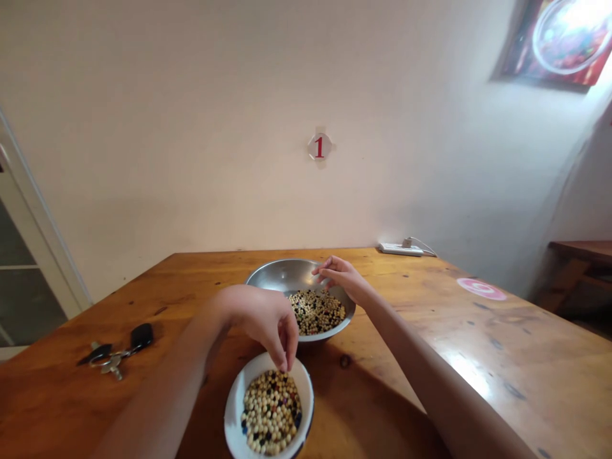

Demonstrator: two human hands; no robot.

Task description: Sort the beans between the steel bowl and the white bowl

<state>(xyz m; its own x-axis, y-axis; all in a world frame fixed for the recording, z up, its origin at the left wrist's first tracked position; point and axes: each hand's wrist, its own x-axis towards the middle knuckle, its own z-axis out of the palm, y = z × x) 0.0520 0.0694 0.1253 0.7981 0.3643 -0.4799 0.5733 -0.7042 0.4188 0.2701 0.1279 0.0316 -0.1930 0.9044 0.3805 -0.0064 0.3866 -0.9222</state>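
My left hand (268,322) is over the far side of a white bowl (233,398), thumb and fingertips pinched together and pointing down. Whatever lies between those fingertips is too small to make out. Inside the bowl are many round, bean-like grains (272,411), mostly pale, with dark and a few reddish ones among them. Behind it stands a wide metal bowl (275,275) holding a similar pale and dark mix (318,312). Above the right side of that bowl is my right hand (345,278), fingers bent and apart, with nothing visible in them.
A bunch of keys (112,361) with a black fob lies at the left on the wooden table (396,363). Against the wall sits a white power strip (400,249) with a plug and cable. A round pink sticker (480,289) is on the tabletop at right.
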